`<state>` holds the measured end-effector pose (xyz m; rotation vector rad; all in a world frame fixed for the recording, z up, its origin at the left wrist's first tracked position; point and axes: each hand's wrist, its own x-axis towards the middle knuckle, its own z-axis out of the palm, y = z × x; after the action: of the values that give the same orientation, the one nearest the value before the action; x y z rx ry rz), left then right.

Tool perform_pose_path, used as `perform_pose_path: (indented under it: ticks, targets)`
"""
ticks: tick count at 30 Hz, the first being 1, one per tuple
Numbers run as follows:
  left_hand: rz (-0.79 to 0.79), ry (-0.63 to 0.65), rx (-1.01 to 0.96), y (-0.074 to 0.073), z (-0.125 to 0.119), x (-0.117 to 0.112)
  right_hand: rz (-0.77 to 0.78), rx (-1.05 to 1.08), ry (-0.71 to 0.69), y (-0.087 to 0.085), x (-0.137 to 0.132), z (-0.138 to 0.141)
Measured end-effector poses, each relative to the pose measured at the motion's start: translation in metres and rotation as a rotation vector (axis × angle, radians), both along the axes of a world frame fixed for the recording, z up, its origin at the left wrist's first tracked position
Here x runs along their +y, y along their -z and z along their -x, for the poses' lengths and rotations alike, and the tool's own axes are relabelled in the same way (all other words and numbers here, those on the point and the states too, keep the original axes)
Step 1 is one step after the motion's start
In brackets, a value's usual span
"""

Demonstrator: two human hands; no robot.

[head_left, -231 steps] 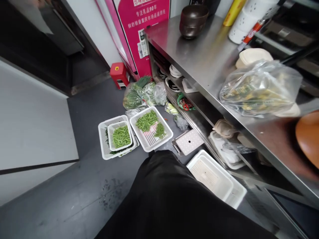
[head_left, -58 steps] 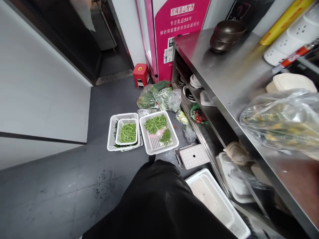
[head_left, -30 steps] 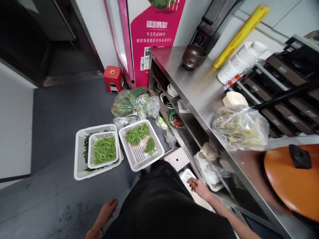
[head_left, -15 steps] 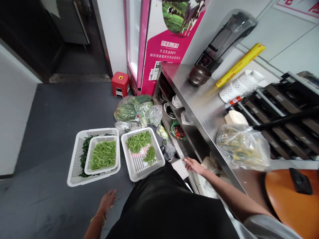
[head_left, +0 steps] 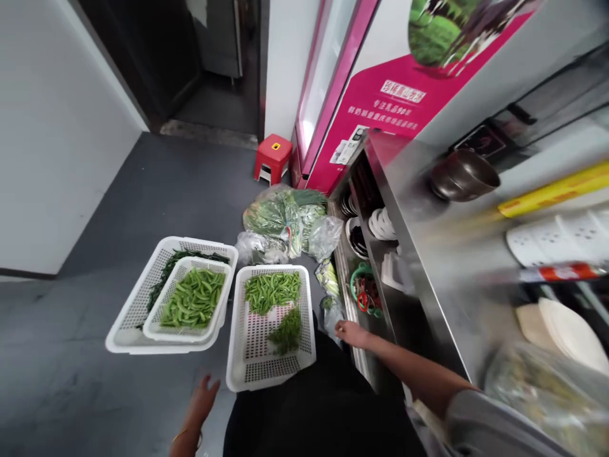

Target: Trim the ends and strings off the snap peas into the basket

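My left hand point(head_left: 203, 398) hangs over the floor in front of the baskets, fingers apart, with nothing in it. My right hand point(head_left: 351, 333) is beside the steel shelf, its fingers curled in; no held thing shows. Nearest to it is a small clear plastic bag point(head_left: 332, 313); I cannot tell whether they touch. Before me, a white basket point(head_left: 253, 373) holds green pea pods point(head_left: 273, 291) and a pile of smaller green trimmings point(head_left: 287, 333). To its left a smaller white basket point(head_left: 151, 325) full of pea pods point(head_left: 194, 298) sits inside a larger one point(head_left: 124, 324) over dark green leaves point(head_left: 169, 274).
Bagged green vegetables point(head_left: 273, 212) lie behind the baskets. A red stool point(head_left: 275, 152) stands by the pink fridge point(head_left: 375, 108). On my right runs a steel counter point(head_left: 413, 209) with bowls and a green basket point(head_left: 364, 285) on its shelves. A doorway point(head_left: 214, 108) opens at the back.
The view has turned right and come nearer to the baskets. My right hand has moved from beside the lower shelf to near the small plastic bag. My left hand stays low, still free.
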<state>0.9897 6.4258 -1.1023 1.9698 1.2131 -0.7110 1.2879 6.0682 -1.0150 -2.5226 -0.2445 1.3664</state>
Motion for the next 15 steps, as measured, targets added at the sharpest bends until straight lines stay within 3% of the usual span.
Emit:
perform_pose_path:
  ticks: [3, 6, 11, 15]
  targets:
    - [-0.012, -0.138, 0.059, 0.011, -0.007, -0.023, 0.037, 0.009, -0.037, 0.056, 0.018, -0.040]
    - [-0.031, -0.262, 0.086, 0.036, -0.020, -0.033, 0.002, 0.037, -0.017, 0.112, 0.037, -0.065]
    - [-0.015, -0.344, -0.019, 0.088, -0.051, -0.015, -0.214, 0.054, 0.045, 0.197, 0.070, -0.075]
    - [0.054, -0.261, -0.072, 0.123, -0.063, 0.000, -0.380, 0.090, 0.035, 0.244, 0.074, -0.081]
